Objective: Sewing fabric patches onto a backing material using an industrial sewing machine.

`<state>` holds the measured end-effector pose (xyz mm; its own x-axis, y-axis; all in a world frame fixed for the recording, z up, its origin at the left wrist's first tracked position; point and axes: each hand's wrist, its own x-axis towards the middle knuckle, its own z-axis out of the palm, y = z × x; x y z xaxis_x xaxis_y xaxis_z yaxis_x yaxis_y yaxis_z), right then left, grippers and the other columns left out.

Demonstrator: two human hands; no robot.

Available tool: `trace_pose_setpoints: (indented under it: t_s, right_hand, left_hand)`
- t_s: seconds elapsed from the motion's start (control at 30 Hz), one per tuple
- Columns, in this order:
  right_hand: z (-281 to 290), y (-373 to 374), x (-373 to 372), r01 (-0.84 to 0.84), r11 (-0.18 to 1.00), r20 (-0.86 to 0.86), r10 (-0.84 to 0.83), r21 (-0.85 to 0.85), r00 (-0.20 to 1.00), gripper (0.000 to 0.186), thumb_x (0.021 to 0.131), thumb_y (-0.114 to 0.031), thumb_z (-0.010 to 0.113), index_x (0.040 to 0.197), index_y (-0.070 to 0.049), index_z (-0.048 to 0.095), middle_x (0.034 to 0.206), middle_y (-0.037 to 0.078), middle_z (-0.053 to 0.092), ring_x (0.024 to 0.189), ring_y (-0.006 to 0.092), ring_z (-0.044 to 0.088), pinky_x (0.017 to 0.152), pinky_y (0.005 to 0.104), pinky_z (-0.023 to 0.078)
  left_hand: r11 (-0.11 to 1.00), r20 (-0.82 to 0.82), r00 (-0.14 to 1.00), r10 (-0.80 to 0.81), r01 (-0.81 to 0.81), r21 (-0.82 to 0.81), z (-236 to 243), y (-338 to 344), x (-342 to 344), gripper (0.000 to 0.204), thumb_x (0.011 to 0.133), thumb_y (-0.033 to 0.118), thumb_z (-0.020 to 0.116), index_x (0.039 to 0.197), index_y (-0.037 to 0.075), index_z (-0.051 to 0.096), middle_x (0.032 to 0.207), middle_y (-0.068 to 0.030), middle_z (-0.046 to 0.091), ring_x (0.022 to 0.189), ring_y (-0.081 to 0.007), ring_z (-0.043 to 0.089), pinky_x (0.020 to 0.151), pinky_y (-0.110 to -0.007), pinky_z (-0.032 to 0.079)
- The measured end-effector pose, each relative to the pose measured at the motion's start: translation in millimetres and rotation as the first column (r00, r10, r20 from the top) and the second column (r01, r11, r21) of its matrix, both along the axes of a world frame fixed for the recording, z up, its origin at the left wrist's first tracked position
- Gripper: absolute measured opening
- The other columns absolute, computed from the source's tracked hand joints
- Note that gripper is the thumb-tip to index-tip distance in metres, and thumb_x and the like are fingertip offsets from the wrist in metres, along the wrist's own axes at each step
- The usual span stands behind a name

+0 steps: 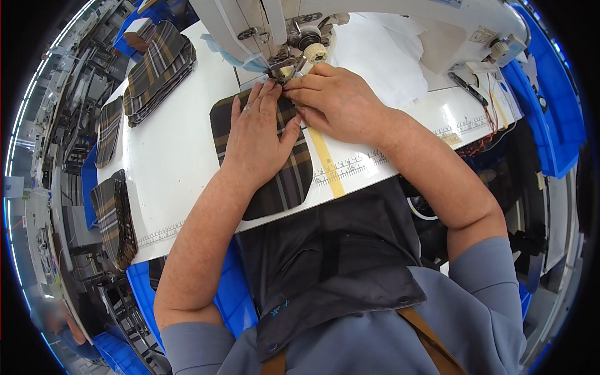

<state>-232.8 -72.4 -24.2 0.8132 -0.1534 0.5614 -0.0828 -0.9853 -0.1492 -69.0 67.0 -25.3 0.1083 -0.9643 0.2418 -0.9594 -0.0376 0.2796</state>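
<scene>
A dark plaid fabric piece (pixel 289 187) with rounded corners lies on the white sewing table, its far edge by the presser foot (pixel 284 71) of the sewing machine (pixel 431 28). My left hand (pixel 257 139) rests flat on top of this fabric, fingers stretched toward the needle area and a ring on one finger. Close beside it, my right hand (pixel 340 103) has its fingers bent and pinched together at the fabric's right far edge, just below the presser foot. The fingertips partly hide that edge and the stitching spot.
Stacks of similar plaid pieces (pixel 159 78) stand at the table's left, with another stack (pixel 114 219) at its left corner. White sheet material (pixel 381 59) lies behind my right hand. Black thread snips (pixel 467 89) lie at the right. Blue bins (pixel 550 125) flank the table. A person (pixel 69 325) sits far left.
</scene>
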Motion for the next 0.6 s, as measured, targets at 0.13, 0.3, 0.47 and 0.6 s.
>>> trace_pose_setpoints:
  t_s: [0.13, 0.3, 0.47, 0.6]
  right_hand:
    - [-2.8, -1.0, -0.2, 0.002, 1.0, 0.022, -0.001, -0.018, 1.0, 0.025, 0.088, -0.021, 0.07, 0.108, -0.006, 0.077, 0.112, 0.003, 0.072, 0.103, 0.0223, 0.063, 0.087, 0.0367, 0.056]
    - [-3.9, -1.4, 2.0, 0.0, 1.0, 0.03, 0.001, -0.032, 1.0, 0.028, 0.088, -0.021, 0.07, 0.11, -0.005, 0.077, 0.111, 0.003, 0.072, 0.103, 0.0217, 0.062, 0.087, 0.0369, 0.056]
    - [-3.9, -1.3, -2.6, -0.035, 0.999, 0.021, 0.035, -0.01, 0.999, 0.034, 0.088, -0.03, 0.073, 0.112, -0.006, 0.076, 0.112, 0.002, 0.074, 0.103, 0.0226, 0.063, 0.087, 0.0371, 0.056]
    - [-1.5, -1.4, -2.8, -0.029, 1.0, 0.018, 0.03, -0.011, 0.999, 0.042, 0.085, -0.038, 0.077, 0.112, -0.006, 0.076, 0.113, 0.002, 0.075, 0.103, 0.0231, 0.063, 0.087, 0.0371, 0.056]
  left_hand:
    - [1.0, 0.03, 1.0, 0.006, -0.006, -0.009, -2.4, -2.6, 1.8, 0.065, 0.103, 0.04, 0.057, 0.15, -0.004, 0.045, 0.158, -0.0248, 0.046, 0.153, -0.0396, 0.036, 0.123, -0.059, 0.025]
    - [1.0, 0.087, 0.996, 0.017, -0.019, 0.014, 1.5, -3.7, 5.2, 0.073, 0.102, 0.045, 0.057, 0.153, -0.004, 0.042, 0.158, -0.0248, 0.045, 0.154, -0.0378, 0.035, 0.124, -0.059, 0.024]
    - [0.996, 0.172, 0.982, -0.08, 0.071, 0.058, 7.0, 23.2, -4.2, 0.089, 0.096, 0.055, 0.063, 0.157, -0.004, 0.036, 0.163, -0.0232, 0.039, 0.156, -0.0361, 0.031, 0.126, -0.058, 0.02]
    - [0.993, 0.026, 0.994, -0.11, 0.109, 0.046, 14.9, 53.7, -11.7, 0.087, 0.087, 0.047, 0.078, 0.153, 0.0, 0.046, 0.161, -0.0208, 0.044, 0.152, -0.0351, 0.039, 0.126, -0.056, 0.024]
